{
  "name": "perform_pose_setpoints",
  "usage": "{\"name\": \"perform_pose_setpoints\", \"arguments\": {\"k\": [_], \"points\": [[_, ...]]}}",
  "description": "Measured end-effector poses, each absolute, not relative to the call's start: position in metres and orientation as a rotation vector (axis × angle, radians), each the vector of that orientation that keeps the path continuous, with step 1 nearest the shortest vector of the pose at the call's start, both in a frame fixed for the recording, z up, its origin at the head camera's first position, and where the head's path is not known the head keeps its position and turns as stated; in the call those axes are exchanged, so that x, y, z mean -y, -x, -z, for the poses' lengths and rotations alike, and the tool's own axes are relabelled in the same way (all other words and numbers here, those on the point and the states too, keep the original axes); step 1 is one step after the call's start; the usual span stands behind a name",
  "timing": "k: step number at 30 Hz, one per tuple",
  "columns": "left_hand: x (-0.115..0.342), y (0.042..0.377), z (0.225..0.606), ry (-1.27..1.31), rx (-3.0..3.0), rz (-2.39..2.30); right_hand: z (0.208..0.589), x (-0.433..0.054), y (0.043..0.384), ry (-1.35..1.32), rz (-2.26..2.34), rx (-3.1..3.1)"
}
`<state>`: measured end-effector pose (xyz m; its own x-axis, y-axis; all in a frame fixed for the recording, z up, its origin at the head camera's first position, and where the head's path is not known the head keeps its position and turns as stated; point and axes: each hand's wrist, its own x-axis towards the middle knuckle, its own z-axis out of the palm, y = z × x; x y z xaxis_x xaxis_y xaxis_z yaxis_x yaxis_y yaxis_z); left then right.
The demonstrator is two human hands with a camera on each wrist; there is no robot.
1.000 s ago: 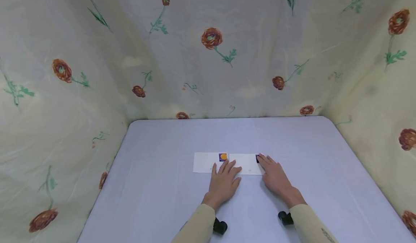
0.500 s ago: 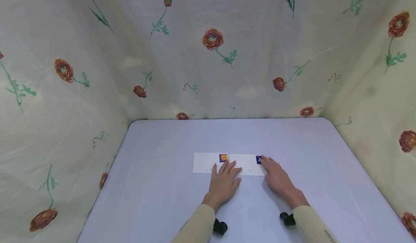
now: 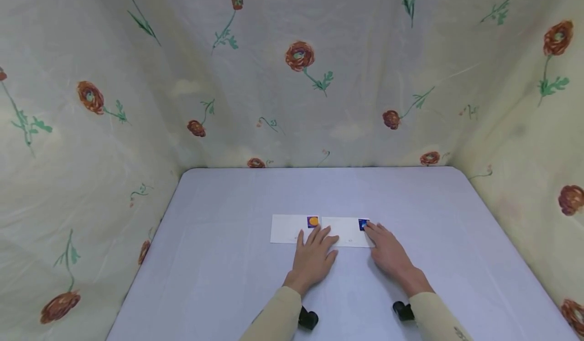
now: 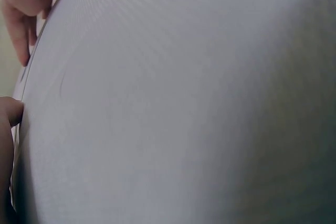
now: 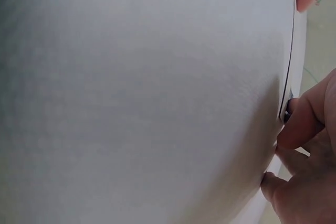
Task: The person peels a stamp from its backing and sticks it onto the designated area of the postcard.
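Two white envelopes lie flat, side by side, at mid-table in the head view. The left envelope [image 3: 287,229] has a purple stamp with an orange disc [image 3: 313,222] at its upper right corner. On the right envelope [image 3: 345,227] a blue stamp [image 3: 362,224] sits at the same corner, partly covered by fingertips. My left hand [image 3: 311,261] rests palm down with spread fingers across the inner ends of both envelopes. Fingertips of my right hand [image 3: 391,254] press at the blue stamp and the envelope's right end. The right wrist view shows this hand [image 5: 310,145] at the envelope's edge.
A white cloth covers the table [image 3: 219,280]. Flower-printed curtains [image 3: 347,67] stand behind it and along both sides. A black wrist device [image 3: 308,318] shows beside the left sleeve, another black device [image 3: 402,310] beside the right one.
My right fingertips have slid a little rightward and down, so more of the blue stamp shows. My left hand stays put on the envelopes.
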<state>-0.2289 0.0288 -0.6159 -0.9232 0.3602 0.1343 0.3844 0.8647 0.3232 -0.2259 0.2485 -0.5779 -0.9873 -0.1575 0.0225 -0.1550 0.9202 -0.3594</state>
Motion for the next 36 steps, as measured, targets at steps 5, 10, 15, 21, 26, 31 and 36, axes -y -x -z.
{"name": "perform_pose_setpoints", "arguments": {"k": [5, 10, 15, 21, 26, 31, 36], "points": [[-0.0285, 0.2288, 0.6162, 0.602, 2.967, 0.536, 0.5792, -0.2483, 0.2246, 0.25, 0.564, -3.084], [-0.0277, 0.2296, 0.616, 0.605, 2.974, 0.507, 0.5812, -0.2484, 0.2255, 0.264, 0.57, -3.091], [-0.0277, 0.2295, 0.6175, 0.598, 2.975, 0.516, 0.5821, -0.2489, 0.2249, 0.264, 0.593, -3.083], [-0.0284, 0.2289, 0.6188, 0.591, 2.974, 0.506, 0.583, -0.2493, 0.2237, 0.266, 0.605, -3.088], [-0.0281, 0.2282, 0.6165, 0.604, 2.974, 0.512, 0.5819, -0.249, 0.2231, 0.253, 0.622, -3.075], [-0.0278, 0.228, 0.6138, 0.607, 2.977, 0.515, 0.5811, -0.2491, 0.2228, 0.247, 0.637, -3.083], [-0.0276, 0.2285, 0.6164, 0.604, 2.974, 0.523, 0.5817, -0.2491, 0.2223, 0.229, 0.644, -3.065]]}}
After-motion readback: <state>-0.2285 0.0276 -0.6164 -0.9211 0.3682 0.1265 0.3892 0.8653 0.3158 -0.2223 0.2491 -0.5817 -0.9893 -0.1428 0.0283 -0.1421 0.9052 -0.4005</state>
